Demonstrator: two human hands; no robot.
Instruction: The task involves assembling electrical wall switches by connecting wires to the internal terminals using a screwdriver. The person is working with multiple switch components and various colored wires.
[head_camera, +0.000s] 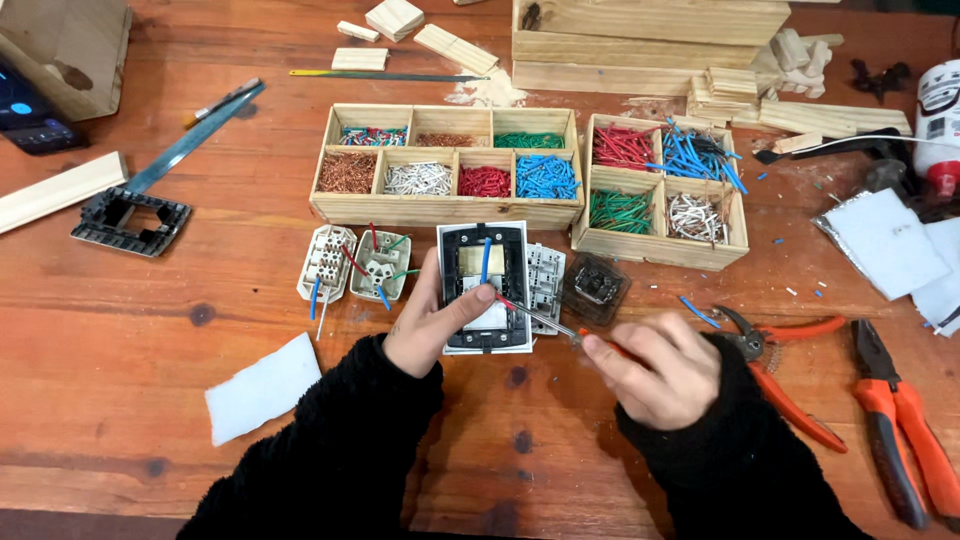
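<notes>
My left hand (432, 322) rests on the left side of a black-framed switch module (485, 285) lying on the wooden table, thumb pressed on its middle. A short blue wire (486, 258) stands in the module's upper part. My right hand (655, 368) grips a small screwdriver (540, 320) with an orange handle; its metal tip touches the module near my left thumb. Both arms wear black fuzzy sleeves.
Two wooden compartment trays (445, 210) (660, 245) of coloured wire pieces stand behind. White socket inserts (355, 265) with wires lie left, a grey insert (546, 285) and dark cover (595, 288) right. Orange pliers (900, 420), cutters (790, 395), white cloth (262, 388), black frame (130, 220).
</notes>
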